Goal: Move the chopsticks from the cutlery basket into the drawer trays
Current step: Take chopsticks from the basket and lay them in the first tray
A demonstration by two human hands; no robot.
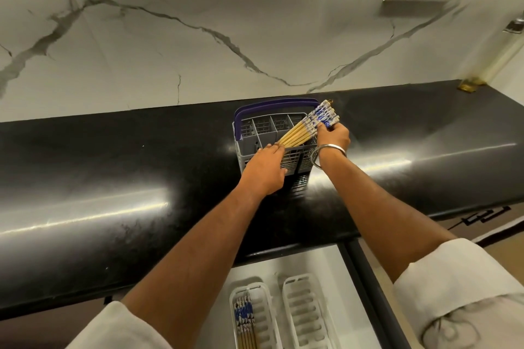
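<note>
Currently we hold a bundle of chopsticks [307, 127] in the right hand [333, 137], fingers closed around the patterned ends at the far right of the cutlery basket [272, 147]. The plain tips slant down to the left, over the basket's compartments. The left hand [265, 167] rests on the near rim of the basket, fingers laid over it and thumb against the near wall, steadying it on the black counter [113, 178].

Risks we judge from here:
- The bundle is fanned. A loose grip may let single sticks slide out onto the counter or back into the basket.
- Tips may catch on a divider during the lift and tip the basket if the left hand lets go.
- The open drawer [326, 263] lies near us, below the counter edge; sticks dropped in transit may miss the trays.

Count:
- Chopsticks in the right hand: about seven or eight; overlap prevents an exact figure.
- Baskets: one.
- Trays: two. The left tray [262, 292] holds about five chopsticks [245, 320]; the right tray [306, 312] holds none.
- Hands: two.
</note>
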